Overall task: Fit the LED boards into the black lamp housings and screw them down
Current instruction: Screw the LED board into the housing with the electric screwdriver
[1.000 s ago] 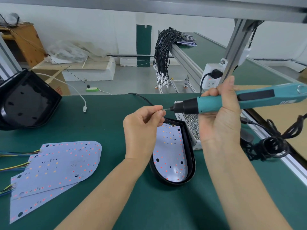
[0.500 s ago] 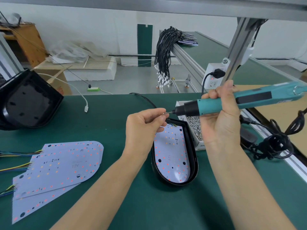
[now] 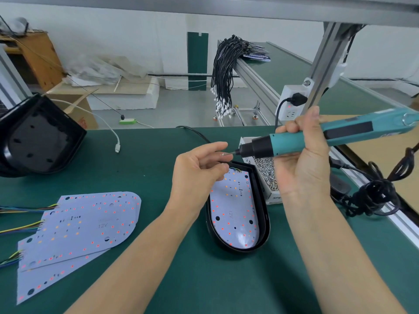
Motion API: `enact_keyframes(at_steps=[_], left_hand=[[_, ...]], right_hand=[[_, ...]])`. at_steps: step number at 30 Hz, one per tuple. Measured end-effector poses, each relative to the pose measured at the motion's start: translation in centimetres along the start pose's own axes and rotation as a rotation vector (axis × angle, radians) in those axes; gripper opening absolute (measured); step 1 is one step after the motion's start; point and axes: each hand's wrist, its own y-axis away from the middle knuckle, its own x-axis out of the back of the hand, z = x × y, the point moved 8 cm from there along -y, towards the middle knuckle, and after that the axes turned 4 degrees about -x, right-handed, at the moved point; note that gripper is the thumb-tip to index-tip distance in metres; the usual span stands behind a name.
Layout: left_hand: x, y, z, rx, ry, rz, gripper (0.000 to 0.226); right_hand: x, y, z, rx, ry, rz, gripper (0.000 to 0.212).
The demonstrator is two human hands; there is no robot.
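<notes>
A black lamp housing point(image 3: 265, 214) lies in the middle of the green bench with a white LED board point(image 3: 234, 214) seated inside it. My right hand point(image 3: 303, 168) grips a teal electric screwdriver point(image 3: 292, 142) held nearly level above the housing's far end, bit pointing left. A small screw point(image 3: 223, 154) sits at the bit's tip. My left hand point(image 3: 195, 173) is right at that tip, fingers loosely spread around the screw, index finger straight above it. Several loose LED boards point(image 3: 86, 225) with coloured wires lie stacked at the left.
A white box of screws point(image 3: 267, 171) stands right behind the housing. Empty black housings point(image 3: 38, 137) lean at the far left. A coiled black cable point(image 3: 371, 196) lies at the right edge, below a wall socket point(image 3: 292, 105). A white USB cable point(image 3: 113, 137) trails across the bench.
My left hand's thumb and index finger pinched the screw at the bit before; now the fingers have spread apart. The screwdriver has sunk slightly and tilted up at its rear.
</notes>
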Motion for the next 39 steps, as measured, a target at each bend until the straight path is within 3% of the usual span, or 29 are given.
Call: enact_keyframes(at_steps=[3, 5, 8, 11, 13, 17, 23, 33, 39], left_hand=[[0.3, 0.1, 0.2, -0.019, 0.023, 0.027, 0.049], [1.6, 0.2, 0.1, -0.043, -0.011, 0.132, 0.052], [3.7, 0.8, -1.6, 0.118, -0.144, 0.269, 0.051], [2.2, 2.1, -4.5, 0.429, -0.121, 0.072, 0.055], [1.0, 2.5, -5.4, 0.499, -0.126, -0.031, 0.042], [0.9, 1.7, -6.0, 0.456, -0.192, 0.003, 0.017], [0.6, 1.3, -5.4, 0.403, -0.221, 0.013, 0.051], [0.7, 1.1, -5.9, 0.404, -0.240, 0.015, 0.036], [0.5, 1.1, -5.8, 0.390, -0.237, 0.004, 0.046]], right_hand=[[0.2, -0.1, 0.0, -0.007, 0.009, 0.000, 0.018], [0.4, -0.3, -0.2, -0.004, 0.024, -0.003, 0.017], [0.9, -0.6, -0.2, -0.005, 0.056, -0.010, 0.018], [1.4, -0.8, 0.5, -0.034, 0.088, -0.017, 0.023], [1.9, -0.9, 1.1, -0.050, 0.108, -0.005, 0.027], [2.1, -0.8, 2.2, -0.074, 0.149, -0.031, 0.027], [2.0, -0.9, 3.4, -0.094, 0.169, -0.054, 0.032], [2.2, -1.2, 4.2, -0.098, 0.199, -0.017, 0.030], [2.2, -1.3, 4.4, -0.105, 0.240, -0.017, 0.028]])
